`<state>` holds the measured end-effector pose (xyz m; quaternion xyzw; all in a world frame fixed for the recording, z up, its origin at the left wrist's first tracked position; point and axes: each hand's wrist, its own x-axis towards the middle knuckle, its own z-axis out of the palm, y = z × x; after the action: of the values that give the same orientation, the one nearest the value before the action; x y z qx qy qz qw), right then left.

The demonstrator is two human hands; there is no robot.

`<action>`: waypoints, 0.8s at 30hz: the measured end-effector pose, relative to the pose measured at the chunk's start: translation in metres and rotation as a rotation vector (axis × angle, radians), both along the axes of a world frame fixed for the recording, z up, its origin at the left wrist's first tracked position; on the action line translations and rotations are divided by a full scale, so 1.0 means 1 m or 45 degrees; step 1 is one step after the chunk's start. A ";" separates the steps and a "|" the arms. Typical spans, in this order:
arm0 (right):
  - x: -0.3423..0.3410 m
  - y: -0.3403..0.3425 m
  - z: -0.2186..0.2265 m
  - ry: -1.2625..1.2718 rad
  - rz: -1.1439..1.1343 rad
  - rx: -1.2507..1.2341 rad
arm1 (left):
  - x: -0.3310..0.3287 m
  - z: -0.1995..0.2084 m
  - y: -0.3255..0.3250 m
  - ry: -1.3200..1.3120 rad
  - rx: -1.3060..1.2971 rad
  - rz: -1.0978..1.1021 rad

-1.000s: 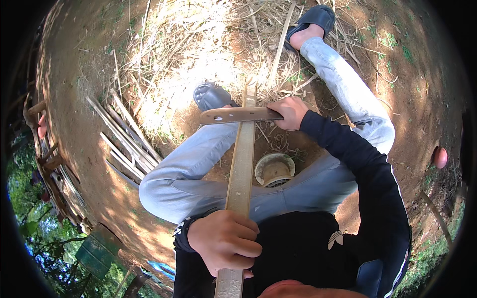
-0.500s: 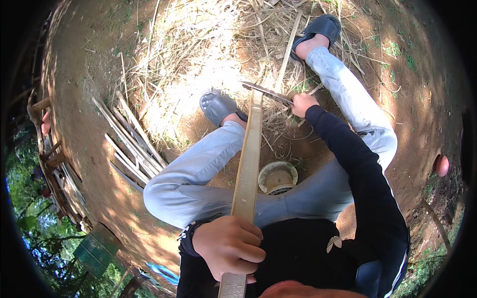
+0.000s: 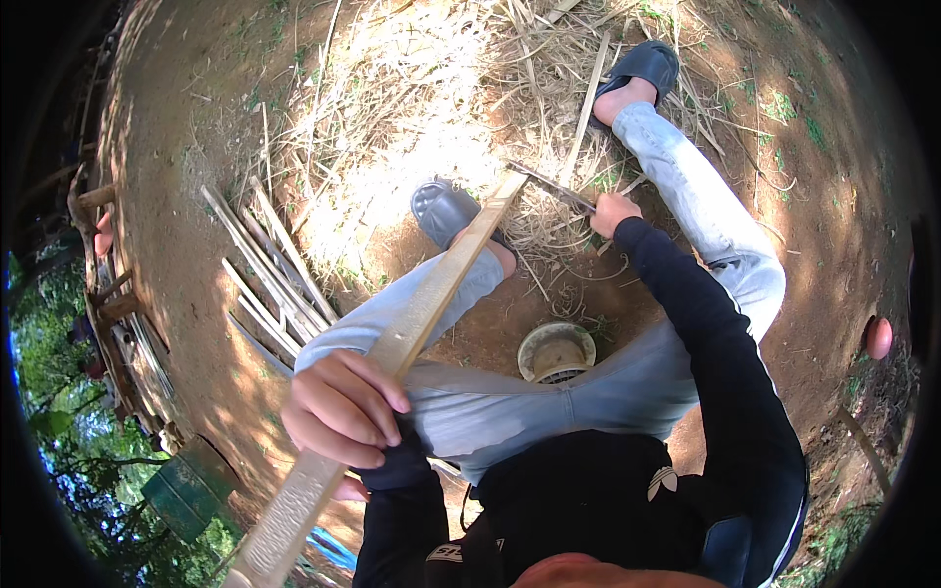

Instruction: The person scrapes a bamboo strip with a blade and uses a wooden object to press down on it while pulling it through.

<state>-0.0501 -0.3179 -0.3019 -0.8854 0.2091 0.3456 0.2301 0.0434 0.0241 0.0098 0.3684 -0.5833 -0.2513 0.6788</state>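
A long, flat, pale bamboo slat [image 3: 431, 294] runs slantwise from the lower left up across my left leg. My left hand [image 3: 343, 407] is wrapped round it near its lower part, fingers over the top face. At the slat's far end lies a knife [image 3: 554, 186] with a narrow dark blade, set crosswise and seemingly touching the tip. My right hand [image 3: 616, 213] is closed on the knife's handle, which the fingers mostly hide.
Bamboo strips [image 3: 265, 260] lie piled beside my left knee. Shavings [image 3: 412, 98] cover the ground ahead, around my dark slippers [image 3: 446, 211]. A round pale container [image 3: 556, 353] stands between my legs. A reddish round object [image 3: 879, 337] lies at far right; a wooden frame [image 3: 98, 265] stands left.
My left hand has moved left and slightly forward, swinging the slat's near end leftward into a slant. The right hand with the knife has shifted slightly right in the picture.
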 end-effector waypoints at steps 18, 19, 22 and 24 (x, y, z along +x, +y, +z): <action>-0.025 0.008 0.030 0.076 -0.697 0.851 | -0.029 -0.039 0.071 0.815 -0.508 1.859; -0.028 0.010 0.037 0.076 -0.742 0.857 | -0.033 -0.037 0.069 0.827 -0.430 1.923; -0.031 0.013 0.051 -0.012 -0.778 0.931 | -0.038 -0.035 0.073 0.712 -0.214 2.061; -0.031 0.013 0.056 -0.042 -0.796 0.987 | -0.039 -0.025 0.068 0.642 -0.179 2.152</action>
<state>-0.0814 -0.3049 -0.2457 -0.6351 0.3169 0.2982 0.6382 0.0041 0.0922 -0.0157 0.5675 0.0369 0.2971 0.7671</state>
